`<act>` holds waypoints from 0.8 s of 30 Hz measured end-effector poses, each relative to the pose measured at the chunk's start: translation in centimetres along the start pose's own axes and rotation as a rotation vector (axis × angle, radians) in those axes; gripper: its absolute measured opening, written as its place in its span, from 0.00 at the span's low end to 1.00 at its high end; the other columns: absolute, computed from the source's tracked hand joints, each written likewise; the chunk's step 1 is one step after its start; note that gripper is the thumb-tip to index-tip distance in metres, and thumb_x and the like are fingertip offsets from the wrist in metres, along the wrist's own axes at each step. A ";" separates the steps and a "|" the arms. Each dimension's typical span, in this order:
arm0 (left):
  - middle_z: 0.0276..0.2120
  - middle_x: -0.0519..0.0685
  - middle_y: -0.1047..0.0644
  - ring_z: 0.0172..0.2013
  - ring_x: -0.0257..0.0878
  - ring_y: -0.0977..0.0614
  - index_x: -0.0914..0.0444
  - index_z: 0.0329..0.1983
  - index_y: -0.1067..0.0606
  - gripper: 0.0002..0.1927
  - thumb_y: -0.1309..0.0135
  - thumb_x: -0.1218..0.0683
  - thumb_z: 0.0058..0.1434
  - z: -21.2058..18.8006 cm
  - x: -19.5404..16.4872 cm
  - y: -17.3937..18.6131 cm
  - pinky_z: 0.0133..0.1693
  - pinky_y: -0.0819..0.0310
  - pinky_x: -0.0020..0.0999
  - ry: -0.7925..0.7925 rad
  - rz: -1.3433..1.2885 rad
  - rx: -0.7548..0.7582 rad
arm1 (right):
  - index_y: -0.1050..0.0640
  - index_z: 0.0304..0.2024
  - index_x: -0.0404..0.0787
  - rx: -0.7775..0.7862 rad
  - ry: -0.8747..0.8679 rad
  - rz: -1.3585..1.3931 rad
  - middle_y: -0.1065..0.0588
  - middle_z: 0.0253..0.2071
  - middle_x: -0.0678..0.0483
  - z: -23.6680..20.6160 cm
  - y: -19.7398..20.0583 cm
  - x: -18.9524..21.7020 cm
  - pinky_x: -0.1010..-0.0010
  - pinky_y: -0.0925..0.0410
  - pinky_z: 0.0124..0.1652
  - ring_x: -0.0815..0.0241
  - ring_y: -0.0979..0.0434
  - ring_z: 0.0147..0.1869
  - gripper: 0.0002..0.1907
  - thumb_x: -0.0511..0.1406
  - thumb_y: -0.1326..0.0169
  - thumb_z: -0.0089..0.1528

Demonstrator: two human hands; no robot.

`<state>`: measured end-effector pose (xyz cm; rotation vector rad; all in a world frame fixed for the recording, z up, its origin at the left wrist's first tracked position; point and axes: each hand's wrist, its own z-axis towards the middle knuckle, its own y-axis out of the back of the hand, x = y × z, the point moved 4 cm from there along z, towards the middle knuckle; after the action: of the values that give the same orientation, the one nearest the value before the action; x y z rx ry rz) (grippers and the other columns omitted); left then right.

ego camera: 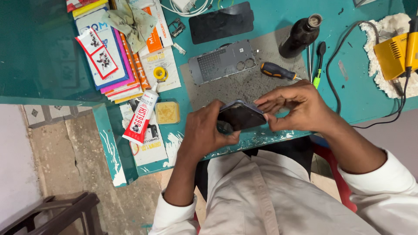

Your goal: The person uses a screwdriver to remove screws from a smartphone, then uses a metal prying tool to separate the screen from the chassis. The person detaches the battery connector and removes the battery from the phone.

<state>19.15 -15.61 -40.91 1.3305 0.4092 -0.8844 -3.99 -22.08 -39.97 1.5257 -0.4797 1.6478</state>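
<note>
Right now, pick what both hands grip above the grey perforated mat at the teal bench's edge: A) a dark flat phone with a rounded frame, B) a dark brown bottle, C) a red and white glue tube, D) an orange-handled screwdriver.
A: the left hand and right hand both hold the dark flat phone with a rounded frame, fingers at its edge; the other items lie untouched.

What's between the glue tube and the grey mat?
In the head view, a small square yellow container lies between the white-and-red glue tube and the grey work mat.
</note>
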 end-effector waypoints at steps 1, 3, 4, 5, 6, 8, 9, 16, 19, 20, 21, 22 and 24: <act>0.29 0.54 0.23 0.29 0.51 0.18 0.64 0.40 0.30 0.29 0.28 0.49 0.41 0.1 -0.2 0.1 0.33 0.24 0.42 -0.010 0.017 -0.013 | 0.18 0.47 0.33 0.005 0.003 -0.027 0.16 0.37 0.50 0.1 0.0 0.1 0.74 0.19 0.43 0.64 0.13 0.42 0.19 0.23 0.35 0.52; 0.29 0.54 0.23 0.30 0.52 0.18 0.65 0.41 0.30 0.29 0.28 0.51 0.41 0.4 -0.6 0.5 0.33 0.24 0.43 -0.036 0.055 -0.043 | 0.17 0.44 0.34 0.012 0.014 -0.085 0.16 0.37 0.51 0.4 0.2 0.4 0.76 0.20 0.39 0.66 0.14 0.40 0.17 0.25 0.35 0.52; 0.29 0.54 0.23 0.30 0.51 0.18 0.64 0.41 0.30 0.27 0.29 0.51 0.42 0.5 -0.8 0.6 0.33 0.24 0.43 -0.045 0.065 -0.055 | 0.18 0.45 0.34 0.006 -0.023 -0.014 0.16 0.38 0.51 0.3 0.1 0.3 0.76 0.20 0.40 0.67 0.14 0.40 0.16 0.25 0.35 0.53; 0.30 0.54 0.23 0.30 0.51 0.18 0.64 0.41 0.30 0.26 0.29 0.52 0.44 0.6 -0.9 0.8 0.33 0.24 0.43 -0.053 0.075 -0.067 | 0.18 0.45 0.34 0.001 -0.060 0.057 0.17 0.38 0.52 0.2 -0.1 0.2 0.76 0.21 0.40 0.68 0.15 0.40 0.15 0.25 0.36 0.55; 0.30 0.54 0.23 0.31 0.51 0.18 0.63 0.41 0.30 0.25 0.29 0.52 0.45 0.7 -1.0 1.0 0.33 0.24 0.43 -0.061 0.087 -0.078 | 0.18 0.46 0.34 -0.005 -0.097 0.130 0.17 0.39 0.52 0.2 -0.4 0.0 0.76 0.21 0.41 0.68 0.16 0.40 0.15 0.26 0.36 0.56; 0.30 0.54 0.23 0.30 0.52 0.18 0.63 0.40 0.30 0.25 0.29 0.53 0.44 1.0 -1.1 1.1 0.33 0.25 0.44 -0.053 0.095 -0.076 | 0.17 0.45 0.35 -0.037 -0.101 0.077 0.16 0.38 0.53 0.2 -0.6 -0.1 0.78 0.23 0.39 0.70 0.17 0.40 0.12 0.27 0.35 0.58; 0.29 0.54 0.23 0.30 0.52 0.19 0.63 0.40 0.30 0.25 0.29 0.53 0.44 1.1 -1.1 1.1 0.33 0.25 0.45 -0.049 0.097 -0.073 | 0.17 0.44 0.35 -0.054 -0.105 0.051 0.16 0.38 0.53 0.2 -0.6 -0.2 0.78 0.24 0.38 0.71 0.18 0.39 0.11 0.28 0.35 0.59; 0.29 0.56 0.23 0.31 0.55 0.19 0.64 0.43 0.30 0.30 0.29 0.52 0.40 1.7 -1.1 0.9 0.34 0.25 0.46 -0.011 0.086 -0.013 | 0.16 0.39 0.35 -0.112 0.006 -0.334 0.18 0.29 0.53 0.3 -0.6 0.9 0.78 0.31 0.27 0.70 0.21 0.27 0.11 0.30 0.31 0.55; 0.30 0.57 0.23 0.31 0.56 0.19 0.65 0.43 0.30 0.32 0.28 0.52 0.37 2.2 -1.2 0.9 0.33 0.26 0.47 0.011 0.080 0.013 | 0.18 0.40 0.34 -0.156 0.093 -0.390 0.19 0.31 0.52 0.6 -0.8 1.6 0.78 0.27 0.31 0.68 0.18 0.31 0.11 0.30 0.33 0.56; 0.30 0.57 0.23 0.31 0.56 0.19 0.65 0.43 0.30 0.32 0.28 0.52 0.37 2.2 -1.2 0.9 0.33 0.26 0.47 0.013 0.078 0.018 | 0.18 0.40 0.34 -0.155 0.091 -0.381 0.18 0.32 0.52 0.7 -0.8 1.7 0.78 0.27 0.32 0.68 0.18 0.32 0.10 0.30 0.33 0.56; 0.30 0.57 0.23 0.31 0.56 0.19 0.65 0.43 0.30 0.32 0.28 0.52 0.37 2.2 -1.3 0.9 0.33 0.26 0.48 0.017 0.077 0.022 | 0.18 0.40 0.33 -0.153 0.090 -0.371 0.18 0.34 0.52 0.8 -0.8 1.8 0.78 0.26 0.32 0.68 0.17 0.33 0.10 0.29 0.33 0.57; 0.30 0.56 0.23 0.31 0.55 0.19 0.65 0.44 0.30 0.31 0.28 0.52 0.38 2.2 -1.3 0.9 0.34 0.25 0.48 0.017 0.080 0.030 | 0.18 0.42 0.34 -0.138 0.064 -0.304 0.18 0.34 0.52 0.9 -0.7 1.8 0.78 0.25 0.34 0.68 0.17 0.35 0.11 0.29 0.34 0.57; 0.29 0.55 0.23 0.31 0.54 0.19 0.64 0.45 0.30 0.30 0.28 0.53 0.41 2.2 -1.4 1.0 0.35 0.24 0.47 0.014 0.084 0.047 | 0.18 0.45 0.36 -0.109 0.010 -0.171 0.17 0.34 0.54 1.0 -0.5 1.7 0.78 0.23 0.36 0.68 0.15 0.37 0.12 0.29 0.35 0.59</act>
<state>18.53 -17.28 -38.80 1.3873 0.3427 -0.8198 -2.85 -22.01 -38.23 1.4365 -0.4142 1.4735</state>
